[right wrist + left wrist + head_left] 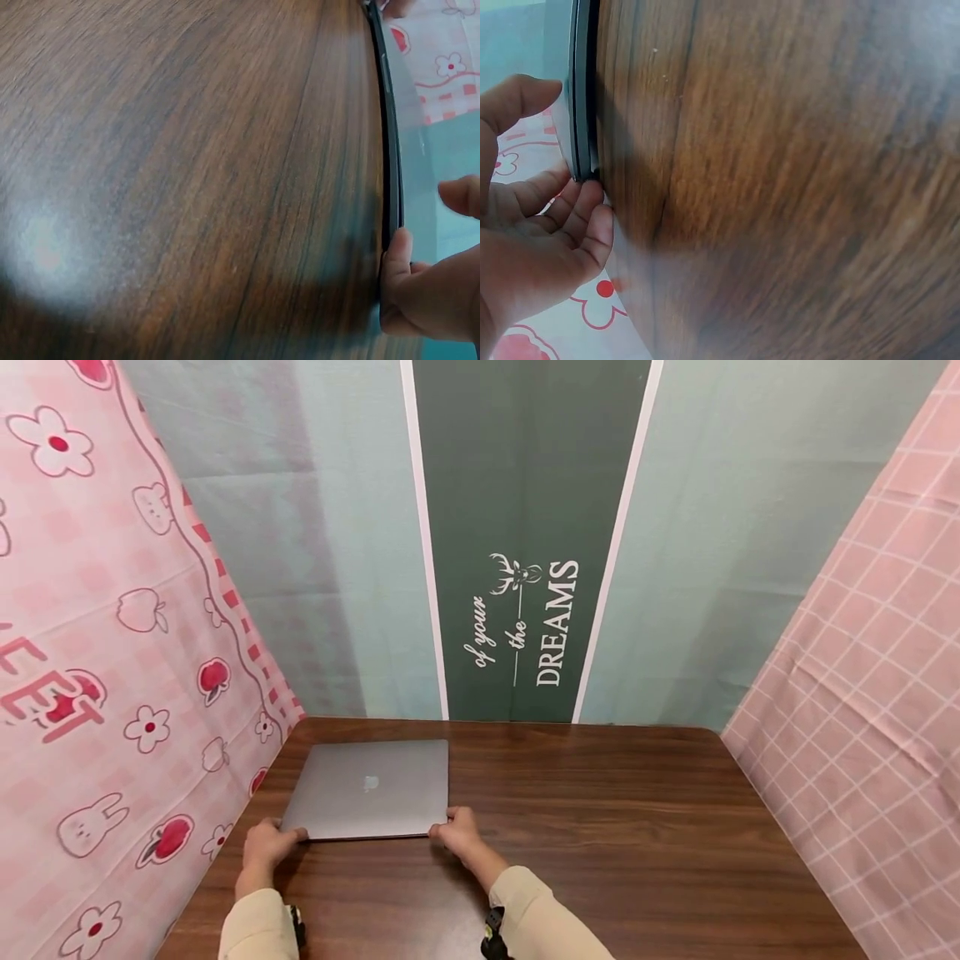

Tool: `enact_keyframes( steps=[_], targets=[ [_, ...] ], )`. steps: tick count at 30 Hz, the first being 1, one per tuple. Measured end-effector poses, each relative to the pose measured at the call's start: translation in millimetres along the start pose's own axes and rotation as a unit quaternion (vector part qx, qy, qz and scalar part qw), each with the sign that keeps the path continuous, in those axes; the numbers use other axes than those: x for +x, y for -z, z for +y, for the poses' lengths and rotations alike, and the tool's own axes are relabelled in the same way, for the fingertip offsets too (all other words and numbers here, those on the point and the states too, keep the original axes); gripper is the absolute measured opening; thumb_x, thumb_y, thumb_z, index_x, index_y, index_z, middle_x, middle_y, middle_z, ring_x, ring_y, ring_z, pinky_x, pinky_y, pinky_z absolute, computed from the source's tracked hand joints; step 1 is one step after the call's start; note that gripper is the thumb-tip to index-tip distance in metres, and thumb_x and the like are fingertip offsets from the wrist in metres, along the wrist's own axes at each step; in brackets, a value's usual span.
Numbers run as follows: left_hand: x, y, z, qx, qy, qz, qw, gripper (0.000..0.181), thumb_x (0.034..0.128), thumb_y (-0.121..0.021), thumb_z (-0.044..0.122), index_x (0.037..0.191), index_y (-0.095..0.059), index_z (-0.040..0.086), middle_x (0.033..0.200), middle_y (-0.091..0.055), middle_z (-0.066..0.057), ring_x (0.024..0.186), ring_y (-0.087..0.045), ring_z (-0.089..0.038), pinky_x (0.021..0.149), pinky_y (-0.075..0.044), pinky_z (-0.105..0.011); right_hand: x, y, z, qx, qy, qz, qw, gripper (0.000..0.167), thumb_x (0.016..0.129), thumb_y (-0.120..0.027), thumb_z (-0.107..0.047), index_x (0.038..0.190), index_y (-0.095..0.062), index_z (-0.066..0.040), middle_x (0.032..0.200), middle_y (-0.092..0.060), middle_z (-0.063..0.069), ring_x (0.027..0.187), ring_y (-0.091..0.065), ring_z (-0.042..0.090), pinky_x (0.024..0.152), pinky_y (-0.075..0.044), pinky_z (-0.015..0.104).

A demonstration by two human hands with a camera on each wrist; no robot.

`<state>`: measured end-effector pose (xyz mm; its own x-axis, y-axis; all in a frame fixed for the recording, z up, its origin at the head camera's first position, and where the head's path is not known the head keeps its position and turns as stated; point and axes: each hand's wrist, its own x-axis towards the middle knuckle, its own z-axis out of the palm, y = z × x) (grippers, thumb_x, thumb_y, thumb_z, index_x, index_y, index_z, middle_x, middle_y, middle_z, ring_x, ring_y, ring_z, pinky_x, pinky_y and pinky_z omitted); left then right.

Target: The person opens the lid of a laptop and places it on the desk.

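Observation:
A closed grey laptop (pixel 375 802) with an apple logo on its lid lies at the left of the wooden table. At its front left corner my left hand (pixel 268 845) grips the edge, thumb at the front and fingers along the side. My right hand (pixel 460 833) holds the front right corner in much the same way. Seen close in the left wrist view, curled fingers (pixel 592 225) meet the laptop's thin dark edge (pixel 583 90). In the right wrist view a digit presses against the laptop's edge (pixel 390 150); part of that hand is out of frame.
The brown wooden table (pixel 600 810) extends to the right of the laptop. A pink patterned cloth (pixel 97 568) hangs on the left, a pink checked cloth (pixel 877 652) on the right. Behind the table hangs a green curtain (pixel 532 468) with white lettering.

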<state>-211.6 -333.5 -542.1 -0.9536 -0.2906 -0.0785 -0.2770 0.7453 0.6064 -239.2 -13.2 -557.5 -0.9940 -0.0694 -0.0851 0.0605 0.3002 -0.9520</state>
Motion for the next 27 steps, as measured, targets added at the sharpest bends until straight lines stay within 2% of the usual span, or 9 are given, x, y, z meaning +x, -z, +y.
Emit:
enact_keyframes(
  steps=[4,7,16,22,27],
  targets=[
    [-3.0,-3.8,3.3,-0.015,0.007,-0.008,0.9998,0.064,0.0762,-0.066,0.027,0.115,-0.046,-0.021,0.113,-0.048,-0.041,0.102,-0.047,-0.053,0.088,-0.038,-0.056,-2.1,3,0,-0.025,-0.002,0.026,0.9993,0.053,0.06,-0.066,0.004,0.107,-0.052,0.023,0.107,-0.056,0.032,0.102,-0.052,0.036,0.084,-0.045,0.044],
    [-4.5,-3.2,6.2,-0.013,0.008,-0.01,0.9998,0.062,0.0766,-0.066,0.027,0.113,-0.047,-0.02,0.111,-0.049,-0.04,0.1,-0.048,-0.051,0.088,-0.038,-0.055,-5.0,6,-2,-0.036,-0.007,0.027,0.999,0.054,0.06,-0.067,0.001,0.107,-0.052,0.022,0.108,-0.056,0.032,0.104,-0.051,0.037,0.085,-0.045,0.044],
    [-7.4,-2.0,11.4,0.001,0.0,-0.025,0.9997,0.058,0.0804,-0.062,0.031,0.107,-0.047,-0.018,0.106,-0.053,-0.037,0.097,-0.049,-0.05,0.086,-0.038,-0.055,-13.6,14,-1,-0.023,-0.023,0.028,0.9991,0.057,0.062,-0.068,0.004,0.111,-0.049,0.024,0.112,-0.052,0.035,0.108,-0.05,0.039,0.087,-0.044,0.045],
    [-11.5,-6.3,14.3,-0.006,-0.006,-0.029,0.9995,0.056,0.0772,-0.065,0.031,0.103,-0.048,-0.015,0.101,-0.055,-0.034,0.093,-0.052,-0.047,0.083,-0.04,-0.053,-22.8,21,4,-0.046,0.009,0.051,0.9976,0.055,0.057,-0.067,0.008,0.108,-0.052,0.023,0.109,-0.055,0.034,0.105,-0.051,0.039,0.084,-0.046,0.044],
    [-14.9,-10.6,22.5,-0.015,-0.011,-0.032,0.9993,0.057,0.0712,-0.071,0.029,0.102,-0.048,-0.014,0.096,-0.057,-0.03,0.09,-0.053,-0.043,0.081,-0.041,-0.051,-23.7,27,11,-0.117,0.043,0.084,0.9887,0.048,0.051,-0.072,0.007,0.097,-0.059,0.015,0.087,-0.062,0.021,0.086,-0.057,0.032,0.075,-0.048,0.039]
  ],
)
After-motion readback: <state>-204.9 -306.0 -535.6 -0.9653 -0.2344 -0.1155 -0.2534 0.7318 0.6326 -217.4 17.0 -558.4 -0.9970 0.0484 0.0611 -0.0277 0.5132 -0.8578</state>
